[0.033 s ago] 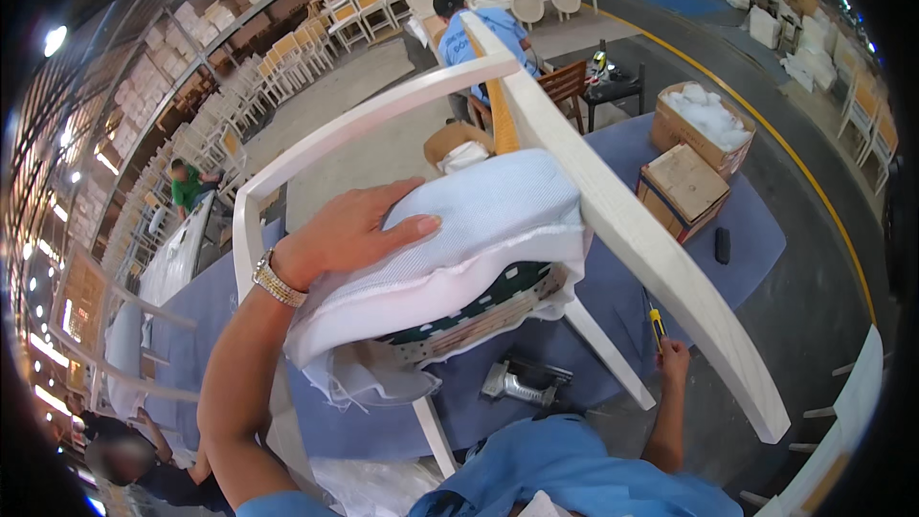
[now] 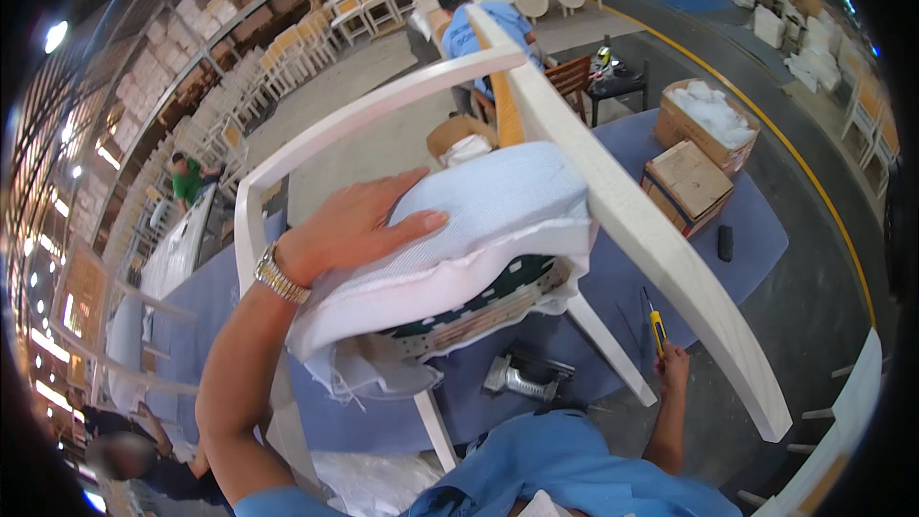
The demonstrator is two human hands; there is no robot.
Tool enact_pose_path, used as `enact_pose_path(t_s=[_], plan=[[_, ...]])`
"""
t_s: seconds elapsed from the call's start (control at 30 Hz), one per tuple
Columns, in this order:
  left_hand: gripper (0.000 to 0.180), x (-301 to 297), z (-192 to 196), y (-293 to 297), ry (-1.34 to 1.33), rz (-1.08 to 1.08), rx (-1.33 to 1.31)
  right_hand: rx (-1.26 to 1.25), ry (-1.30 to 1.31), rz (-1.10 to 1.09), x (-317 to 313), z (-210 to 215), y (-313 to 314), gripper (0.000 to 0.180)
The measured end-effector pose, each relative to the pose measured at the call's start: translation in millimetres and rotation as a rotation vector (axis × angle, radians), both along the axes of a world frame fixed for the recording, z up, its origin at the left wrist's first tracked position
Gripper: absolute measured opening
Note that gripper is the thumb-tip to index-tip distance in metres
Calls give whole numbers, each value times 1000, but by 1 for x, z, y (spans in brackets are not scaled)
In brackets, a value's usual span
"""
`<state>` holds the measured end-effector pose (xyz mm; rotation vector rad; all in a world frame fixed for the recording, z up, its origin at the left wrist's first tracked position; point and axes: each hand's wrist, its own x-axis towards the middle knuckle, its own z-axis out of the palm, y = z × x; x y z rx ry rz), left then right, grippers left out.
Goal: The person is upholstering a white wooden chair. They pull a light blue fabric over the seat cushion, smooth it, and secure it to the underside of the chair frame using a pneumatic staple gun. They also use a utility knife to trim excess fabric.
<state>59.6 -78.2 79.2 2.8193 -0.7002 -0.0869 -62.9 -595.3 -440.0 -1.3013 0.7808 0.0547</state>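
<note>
My left hand [image 2: 359, 230], with a metal watch on the wrist, lies flat on a light blue padded seat [image 2: 498, 187], fingers spread. The seat sits in a pale wooden armchair frame [image 2: 632, 206], tilted toward me. Along its near side the white fabric edge hangs loose and frayed, and dark green webbing shows beneath. To the right of the chair, my right hand [image 2: 673, 364] is closed round the yellow-and-black handle of a screwdriver [image 2: 658, 327]. Its thin shaft points up and away from me. A silver-and-black staple gun [image 2: 526, 378] lies on the blue-covered table below the seat.
The blue-covered table [image 2: 756, 249] carries two cardboard boxes [image 2: 687, 187], one with white stuffing, and a small black object [image 2: 725, 243]. A co-worker in a blue shirt [image 2: 498, 24] is beyond the chair. Others are at the left. Stacked chairs line the back.
The view has shifted very slightly. My right hand and the screwdriver sit a touch lower, with the shaft showing more clearly. My left hand stays on the seat.
</note>
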Motion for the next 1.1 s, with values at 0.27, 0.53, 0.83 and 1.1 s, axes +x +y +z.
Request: enact_pose_path(t_s=[0.27,0.53,0.83,1.1], plan=[[112,-8,6,-10,-50,18,166,497,-319,255,-63,116,124,44],[112,-17,2,-21,-89,35,250,202,-778,742,-32,223,217,57],[111,-29,-1,-27,-177,68,301,-418,-1212,374,12,280,265,47],[110,-28,-4,-28,-212,70,272,-516,-1212,377,14,285,265,47]])
